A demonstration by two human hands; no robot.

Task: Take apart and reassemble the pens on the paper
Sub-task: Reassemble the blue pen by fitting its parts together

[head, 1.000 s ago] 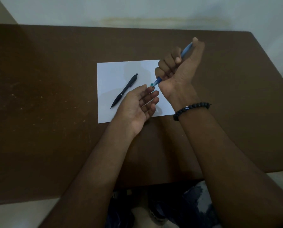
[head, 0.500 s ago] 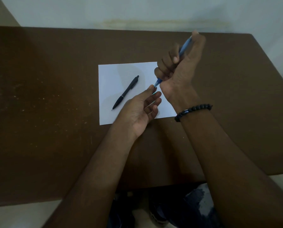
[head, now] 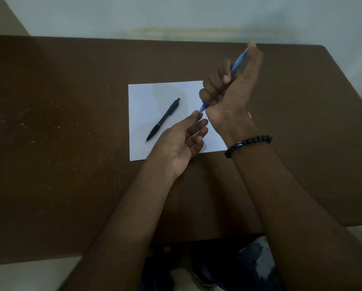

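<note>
A white sheet of paper (head: 155, 95) lies in the middle of the brown table. A black pen (head: 163, 120) rests on it, tip pointing toward me and left. My right hand (head: 232, 89) grips a blue pen (head: 238, 63) in a fist above the paper's right side, thumb on its top end, tip pointing down-left. My left hand (head: 182, 139) pinches the blue pen's tip piece (head: 202, 109) between thumb and forefinger, the other fingers loosely spread. Most of the blue pen's barrel is hidden inside my right fist.
The brown table (head: 71, 133) spreads wide to the left and right of the paper. A pale wall (head: 176, 15) runs behind its far edge. A black bead bracelet (head: 248, 143) sits on my right wrist. The table's near edge is just above my lap.
My left hand's thumb and forefinger have come up from below the blue pen's tip and now pinch it. My right hand keeps the same hold on the pen.
</note>
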